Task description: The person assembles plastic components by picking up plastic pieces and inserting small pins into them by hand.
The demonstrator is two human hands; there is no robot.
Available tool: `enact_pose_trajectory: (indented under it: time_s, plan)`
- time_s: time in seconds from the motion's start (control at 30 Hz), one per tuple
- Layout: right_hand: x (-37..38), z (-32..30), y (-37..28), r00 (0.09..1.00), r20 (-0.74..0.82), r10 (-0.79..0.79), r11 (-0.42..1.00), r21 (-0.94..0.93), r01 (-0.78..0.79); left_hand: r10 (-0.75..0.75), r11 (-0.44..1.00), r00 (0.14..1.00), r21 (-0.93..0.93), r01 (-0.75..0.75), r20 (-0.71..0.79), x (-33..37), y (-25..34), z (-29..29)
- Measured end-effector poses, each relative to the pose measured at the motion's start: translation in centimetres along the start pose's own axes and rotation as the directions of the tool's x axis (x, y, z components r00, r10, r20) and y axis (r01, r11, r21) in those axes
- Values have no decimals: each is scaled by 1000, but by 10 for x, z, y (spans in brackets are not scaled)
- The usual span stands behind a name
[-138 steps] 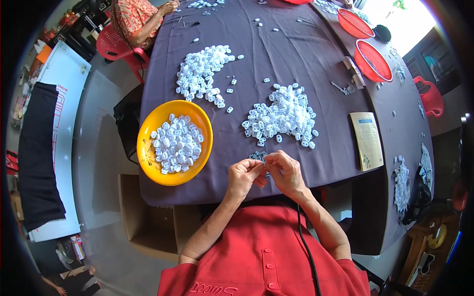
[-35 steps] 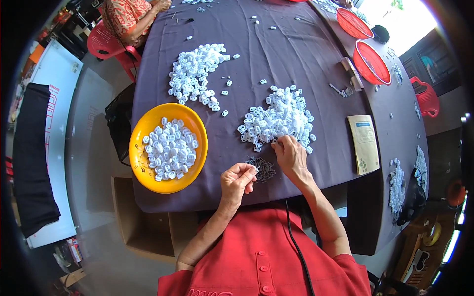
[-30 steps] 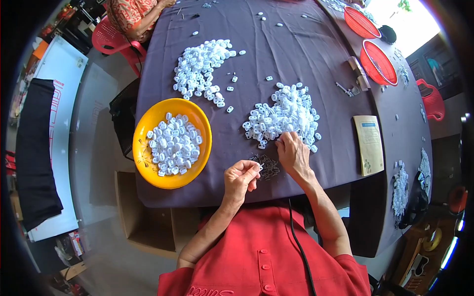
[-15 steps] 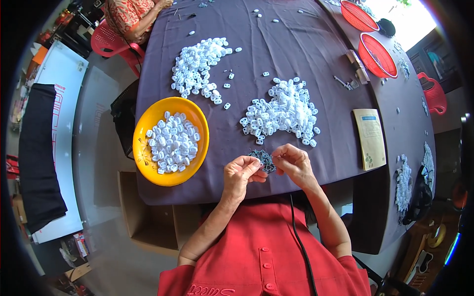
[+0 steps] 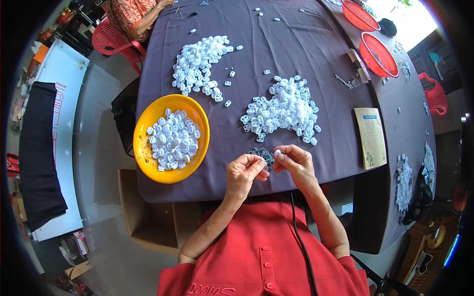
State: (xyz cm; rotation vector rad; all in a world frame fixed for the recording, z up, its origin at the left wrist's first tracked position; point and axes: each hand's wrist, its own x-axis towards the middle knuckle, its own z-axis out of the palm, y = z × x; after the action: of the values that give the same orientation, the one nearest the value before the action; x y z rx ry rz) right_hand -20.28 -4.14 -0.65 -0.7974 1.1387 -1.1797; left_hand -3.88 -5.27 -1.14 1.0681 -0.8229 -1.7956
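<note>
My left hand (image 5: pixel 242 176) is closed in a pinch, with a small white plastic piece (image 5: pixel 264 163) at its thumb and fingertips. Just to its right, my right hand (image 5: pixel 297 165) is pinched too. A pale spot shows at its fingertips, too small to tell a part from a nail. Beneath and between the fingertips lies a little heap of small dark grey metal parts (image 5: pixel 257 152), partly covered by my hands. Beyond it spreads a pile of white oval two-holed plastic pieces (image 5: pixel 281 111). Similar pieces fill a yellow bowl (image 5: pixel 201 121) on the left.
Another white pile (image 5: pixel 195 64) lies farther back on the dark tablecloth (image 5: pixel 296 44). A tan booklet (image 5: pixel 370 140) and red baskets (image 5: pixel 377 54) are at the right. An open cardboard box (image 5: pixel 148 222) stands below the table edge. Another person's arm (image 5: pixel 148 19) shows at far left.
My right hand has turned slightly, and a pale spot now shows at its fingertips. My left hand has shifted a little to the right, still pinching the white piece.
</note>
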Motion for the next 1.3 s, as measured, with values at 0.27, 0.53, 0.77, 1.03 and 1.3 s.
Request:
enact_pose_trajectory:
  time_s: [0.27, 0.53, 0.77, 1.03, 1.3]
  plan:
    - [-1, 4, 6, 999, -9, -42, 999, 16, 42, 28, 998, 1000, 49, -27, -11, 1, 1, 2]
    - [-2, 8, 6, 998, 25, -66, 998, -1, 66, 19, 997, 1000, 79, -17, -21, 0, 1, -1]
    - [-3, 7, 9, 996, 31, -78, 995, -57, 80, -13, 990, 999, 142, 21, -53, -2, 3, 0]
    - [-4, 8, 7, 997, 48, -53, 996, -67, 56, 5, 982, 999, 187, 2, -37, -1, -1, -1]
    - [-2, 8, 6, 996, 34, -86, 993, -79, 89, 11, 975, 999, 222, -2, -40, -1, 2, 0]
